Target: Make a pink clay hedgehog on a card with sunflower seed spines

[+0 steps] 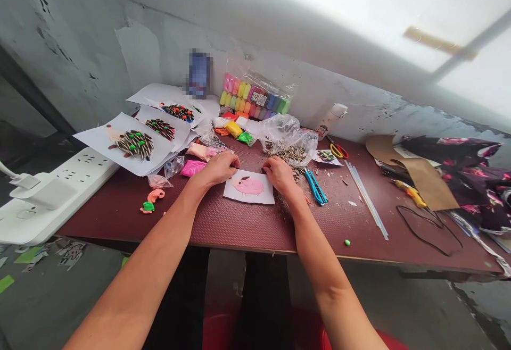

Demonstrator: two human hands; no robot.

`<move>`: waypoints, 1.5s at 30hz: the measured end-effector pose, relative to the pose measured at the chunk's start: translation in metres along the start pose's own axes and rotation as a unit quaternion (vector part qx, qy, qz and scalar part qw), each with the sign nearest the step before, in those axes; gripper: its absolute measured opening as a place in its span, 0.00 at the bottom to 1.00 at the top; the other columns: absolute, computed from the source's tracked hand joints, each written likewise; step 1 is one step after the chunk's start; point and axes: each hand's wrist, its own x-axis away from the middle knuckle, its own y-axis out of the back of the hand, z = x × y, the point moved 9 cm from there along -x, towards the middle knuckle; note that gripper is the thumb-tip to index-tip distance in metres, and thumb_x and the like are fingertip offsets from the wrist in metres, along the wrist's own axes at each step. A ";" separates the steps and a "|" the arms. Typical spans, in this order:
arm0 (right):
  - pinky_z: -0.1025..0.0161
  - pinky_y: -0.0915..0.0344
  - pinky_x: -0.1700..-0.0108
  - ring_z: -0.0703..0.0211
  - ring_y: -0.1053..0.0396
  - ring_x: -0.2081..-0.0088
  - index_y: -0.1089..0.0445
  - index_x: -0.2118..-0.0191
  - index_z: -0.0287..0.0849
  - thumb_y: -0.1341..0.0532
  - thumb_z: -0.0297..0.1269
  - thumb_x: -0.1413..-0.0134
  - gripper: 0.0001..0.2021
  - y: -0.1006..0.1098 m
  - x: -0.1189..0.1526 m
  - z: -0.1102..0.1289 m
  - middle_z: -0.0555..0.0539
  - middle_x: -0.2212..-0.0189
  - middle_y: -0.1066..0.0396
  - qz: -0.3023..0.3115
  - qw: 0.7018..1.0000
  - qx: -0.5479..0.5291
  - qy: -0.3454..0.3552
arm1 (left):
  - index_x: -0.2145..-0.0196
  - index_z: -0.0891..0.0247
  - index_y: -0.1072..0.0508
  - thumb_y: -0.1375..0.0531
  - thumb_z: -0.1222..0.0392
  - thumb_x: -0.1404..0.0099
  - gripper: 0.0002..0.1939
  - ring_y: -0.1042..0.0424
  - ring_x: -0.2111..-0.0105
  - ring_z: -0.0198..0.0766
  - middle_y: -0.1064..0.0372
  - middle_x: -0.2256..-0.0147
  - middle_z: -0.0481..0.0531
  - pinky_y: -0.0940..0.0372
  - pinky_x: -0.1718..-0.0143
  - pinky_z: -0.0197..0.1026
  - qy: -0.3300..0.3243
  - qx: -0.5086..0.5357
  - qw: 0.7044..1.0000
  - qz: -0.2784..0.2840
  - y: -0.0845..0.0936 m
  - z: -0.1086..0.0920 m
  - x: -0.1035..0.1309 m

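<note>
Two bare hands frame a small white paper card (249,187) carrying a soft, rounded pink clay shape (247,185) (smooth, a bit puffy). The left hand (219,168) rests at the card's upper left corner, fingers curled, holding nothing I can make out; the right hand (279,173) curls at its upper right, its grip hidden from here. Striped seeds (293,154) spill from a crinkled clear bag just behind. Open, textured maroon tabletop (239,222) runs to the near edge. No readable writing.

White power strip (51,190), scissors (339,151), glue sticks (366,199) — clay packs (255,98), brown card (429,182)
</note>
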 end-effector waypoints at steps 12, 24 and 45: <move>0.64 0.39 0.62 0.59 0.32 0.68 0.26 0.60 0.42 0.44 0.35 0.37 0.09 0.029 0.018 0.011 0.48 0.68 0.25 -0.127 0.958 -0.249 0.067 | 0.65 0.62 0.22 0.42 0.66 0.43 0.11 0.28 0.58 0.44 0.25 0.60 0.54 0.35 0.57 0.42 -0.006 0.005 1.000 -0.001 0.000 0.001 -0.001; 0.67 0.39 0.63 0.64 0.33 0.69 0.20 0.62 0.45 0.38 0.32 0.38 0.08 0.020 0.052 0.049 0.49 0.67 0.26 -0.111 0.948 -0.268 0.133 | 0.64 0.62 0.22 0.43 0.65 0.44 0.11 0.28 0.63 0.42 0.25 0.62 0.54 0.35 0.58 0.42 -0.013 0.011 1.000 -0.002 0.000 0.000 0.000; 0.68 0.42 0.63 0.63 0.32 0.67 0.20 0.59 0.48 0.39 0.35 0.35 0.09 0.003 0.047 0.057 0.50 0.68 0.27 -0.078 0.980 -0.135 0.121 | 0.64 0.63 0.23 0.44 0.66 0.44 0.13 0.28 0.61 0.43 0.25 0.62 0.55 0.35 0.60 0.42 -0.021 0.007 1.000 -0.004 -0.001 -0.001 -0.001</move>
